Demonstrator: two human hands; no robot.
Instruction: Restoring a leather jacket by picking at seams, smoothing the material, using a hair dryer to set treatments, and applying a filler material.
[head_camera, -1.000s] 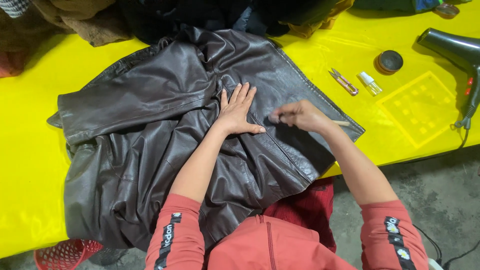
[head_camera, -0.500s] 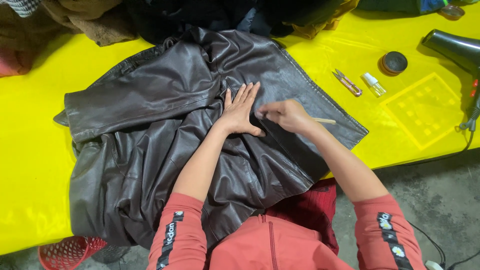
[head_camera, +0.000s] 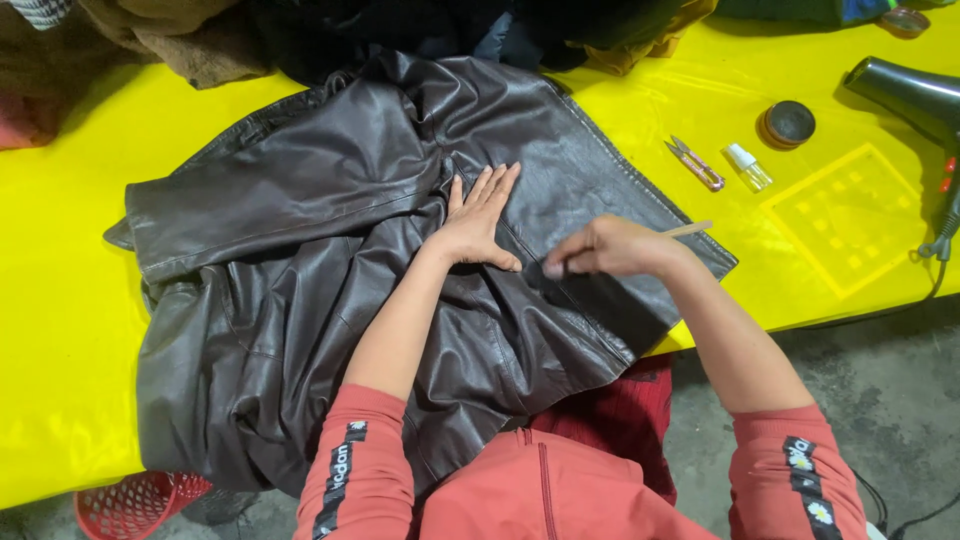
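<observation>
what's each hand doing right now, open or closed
Left hand: open, flat on the dark brown leather jacket.
Right hand: closed around a thin wooden stick, tip at the jacket.

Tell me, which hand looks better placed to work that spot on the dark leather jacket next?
Probably the right hand: it grips a thin wooden stick, fingertips down on the jacket. The left hand lies flat, fingers spread, pressing the leather beside it.

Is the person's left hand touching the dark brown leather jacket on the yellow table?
Touching. The head view shows the left hand lying palm-down, fingers spread flat on the dark brown leather jacket, with no gap.
</observation>
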